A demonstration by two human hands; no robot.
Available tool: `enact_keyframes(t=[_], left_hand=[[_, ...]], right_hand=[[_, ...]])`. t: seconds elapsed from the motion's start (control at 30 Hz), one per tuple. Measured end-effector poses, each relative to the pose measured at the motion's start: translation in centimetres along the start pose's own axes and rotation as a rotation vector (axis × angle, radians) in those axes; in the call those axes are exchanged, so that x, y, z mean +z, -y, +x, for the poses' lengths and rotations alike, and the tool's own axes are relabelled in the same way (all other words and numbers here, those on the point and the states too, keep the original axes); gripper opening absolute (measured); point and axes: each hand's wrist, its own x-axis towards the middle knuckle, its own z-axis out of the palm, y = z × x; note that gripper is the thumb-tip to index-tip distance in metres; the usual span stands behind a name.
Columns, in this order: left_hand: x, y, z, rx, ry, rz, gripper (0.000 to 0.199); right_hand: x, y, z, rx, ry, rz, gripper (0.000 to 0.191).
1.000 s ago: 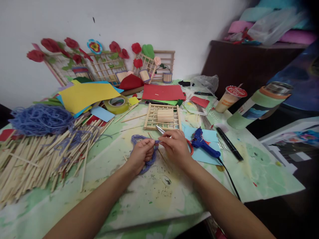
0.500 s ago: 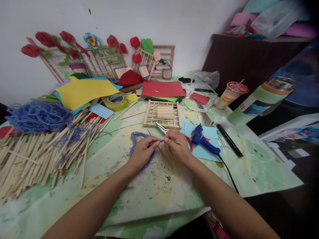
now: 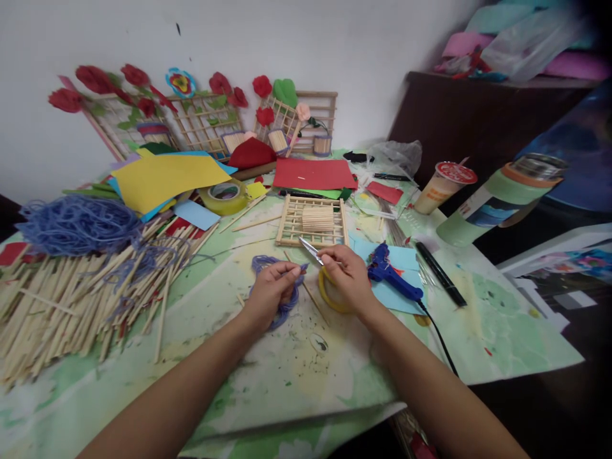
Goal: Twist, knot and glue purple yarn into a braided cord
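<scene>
My left hand (image 3: 273,290) is closed, with thumb and forefinger pinching the end of a strand of purple yarn (image 3: 304,268). Under and beside it lies a loose loop of the same yarn (image 3: 261,261). To its right, my right hand (image 3: 348,275) has curled fingers over a pair of scissors (image 3: 310,249); the blades point out to the upper left and the handles are hidden. Whether its fingertips hold anything does not show. A yellow ring (image 3: 327,296) shows below that hand. Just beyond is a small stick lattice (image 3: 284,223) bearing a panel of short sticks (image 3: 317,218).
A blue glue gun (image 3: 394,277) lies on light blue paper at right, near a black marker (image 3: 440,273). Cup (image 3: 444,185) and bottle (image 3: 497,201) stand at far right. Wooden sticks (image 3: 71,312) and a purple yarn heap (image 3: 79,223) cover the left side.
My hands have drawn apart; the right hand has let go of the yarn and shifted slightly right. The left still pinches the yarn end. The scissors' orange handle is now hidden.
</scene>
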Motion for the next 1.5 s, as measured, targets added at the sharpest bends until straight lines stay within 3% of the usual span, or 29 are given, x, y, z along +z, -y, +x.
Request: enact_keyframes(t=[0.1,0.23,0.5,0.77,1.03,1.27,1.5], left_hand=[[0.0,-0.3,-0.1,-0.097,0.087,-0.124,0.030],[-0.1,-0.4,-0.1,-0.169,0.163,-0.169,0.029],[-0.3,-0.1,-0.1,-0.212,0.234,-0.162,0.028],[0.2,0.5,-0.1,-0.094,0.142,0.000,0.035],[0.5,0.7,-0.1,0.002,0.045,0.135,0.037],[0.1,0.7,0.0,-0.057,0.105,0.007,0.033],[0.1,0.1,-0.1,-0.153,0.111,-0.160,0.031]], right_hand=[[0.2,-0.2,0.0,-0.110,0.111,0.004,0.022],[0.7,-0.2,-0.1,-0.135,0.185,-0.004,0.017],[0.7,0.5,-0.4,-0.182,0.113,-0.031,0.012],[0.9,0.5,-0.6,-0.054,0.093,-0.146,0.012],[0.9,0.3,-0.5,-0.008,0.107,-0.109,0.012],[0.7,-0.2,-0.3,0.077,0.152,0.016,0.011],[0.7,0.5,-0.7,-0.121,0.154,-0.179,0.024]])
